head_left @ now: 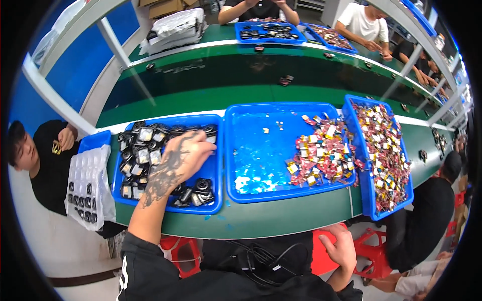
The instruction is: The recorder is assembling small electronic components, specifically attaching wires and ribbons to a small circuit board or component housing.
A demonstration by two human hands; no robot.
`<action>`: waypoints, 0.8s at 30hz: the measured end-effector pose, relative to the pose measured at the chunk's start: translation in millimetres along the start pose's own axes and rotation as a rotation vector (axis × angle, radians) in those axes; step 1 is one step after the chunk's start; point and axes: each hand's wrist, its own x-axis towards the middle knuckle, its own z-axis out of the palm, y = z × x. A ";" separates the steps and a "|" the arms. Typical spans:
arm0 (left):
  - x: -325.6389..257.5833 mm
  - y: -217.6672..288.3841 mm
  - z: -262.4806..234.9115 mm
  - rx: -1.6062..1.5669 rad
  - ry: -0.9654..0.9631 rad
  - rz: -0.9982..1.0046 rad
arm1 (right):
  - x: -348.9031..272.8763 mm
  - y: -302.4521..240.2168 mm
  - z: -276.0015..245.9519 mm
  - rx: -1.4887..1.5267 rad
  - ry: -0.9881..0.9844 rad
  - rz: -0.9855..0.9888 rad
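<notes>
My left hand point(187, 154) reaches over the left blue tray point(220, 168), which holds a heap of small black devices point(143, 155) with round parts and pale labels. Its fingers are curled together near the tray's right side, and whatever they may grip is hidden. Down by the front edge of the table, my right hand point(340, 247) hangs in front of a red stool, thumb apart from the fingers, holding nothing visible. Beside the left tray lies a middle blue tray point(256, 145), with a pile of small wired parts point(324, 155) in white, yellow and red on its right half.
Another blue tray point(370, 195), full of wired parts, stands at the right. A clear blister tray point(88, 188) with black pieces is at the left, near a seated person. Across the green conveyor point(211, 85), people work by more blue trays. Metal posts frame the bench.
</notes>
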 end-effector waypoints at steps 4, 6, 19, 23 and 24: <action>-4.5 1.1 11.7 0.089 -0.046 -0.018 | -0.4 -7.6 -0.9 0.062 -0.029 0.020; -8.1 1.5 7.5 0.128 -0.123 -0.100 | 4.0 -8.3 3.0 0.057 -0.034 -0.053; 13.2 30.4 -28.3 -0.305 0.299 -0.128 | -4.1 21.2 11.9 0.121 -0.021 -0.153; 78.7 48.0 -15.0 -0.303 0.152 0.018 | -26.9 29.2 -0.2 0.119 -0.050 -0.115; 89.3 51.9 -10.2 -0.296 0.029 0.011 | -31.4 31.6 -4.0 0.147 -0.061 -0.138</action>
